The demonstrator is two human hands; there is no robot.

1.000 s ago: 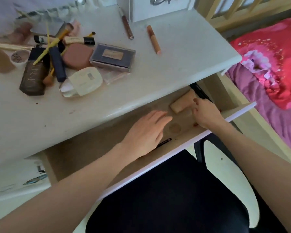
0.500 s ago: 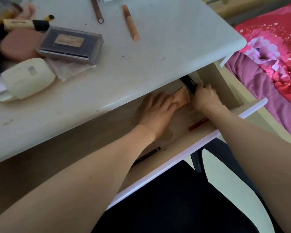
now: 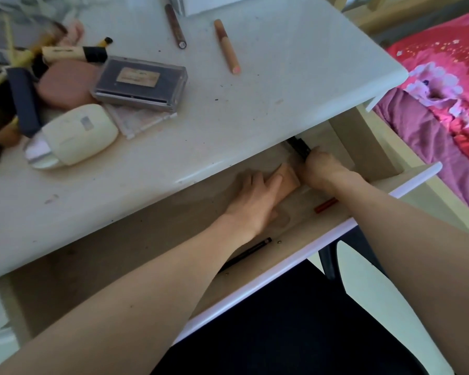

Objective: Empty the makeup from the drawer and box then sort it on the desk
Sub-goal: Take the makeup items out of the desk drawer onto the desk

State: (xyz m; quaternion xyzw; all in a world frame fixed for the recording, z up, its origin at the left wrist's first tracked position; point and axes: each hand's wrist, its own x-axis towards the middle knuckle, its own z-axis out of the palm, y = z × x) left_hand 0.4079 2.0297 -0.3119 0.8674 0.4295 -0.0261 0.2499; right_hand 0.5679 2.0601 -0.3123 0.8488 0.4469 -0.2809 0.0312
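Under the desk edge, centre-right of frame, the drawer (image 3: 303, 255) is pulled out w/ both hands inside. Left hand (image 3: 257, 197) lies flat, fingers straight, resting on a tan sponge (image 3: 291, 177) near the drawer's back. Right hand (image 3: 322, 169) is just right of the sponge, fingers curled round a black tube (image 3: 298, 147) that sticks out from under the desk top. Lower in the drawer: a red pencil (image 3: 326, 205) right of the hands, partly behind the right forearm, & a black pencil (image 3: 251, 251) near the front edge, partly under the left forearm.

On the desk (image 3: 255, 109), upper left of frame, the makeup already out sits in a loose pile: a grey palette (image 3: 140, 83) w/ a tan label, a cream compact (image 3: 77, 133) below-left of it, a pink compact (image 3: 65, 87) touching the palette's left side, a navy tube (image 3: 23, 102), a beige concealer (image 3: 75, 53) w/ black cap, plus yellow-handled brushes at far left, blurred. Apart from the pile, upper centre: a brown liner (image 3: 175, 25) & an orange stick (image 3: 227, 46), lying side by side, not touching.

Right edge of frame: a pink/red blanket (image 3: 444, 85). Bottom centre: a black chair (image 3: 295, 328) below the drawer front.
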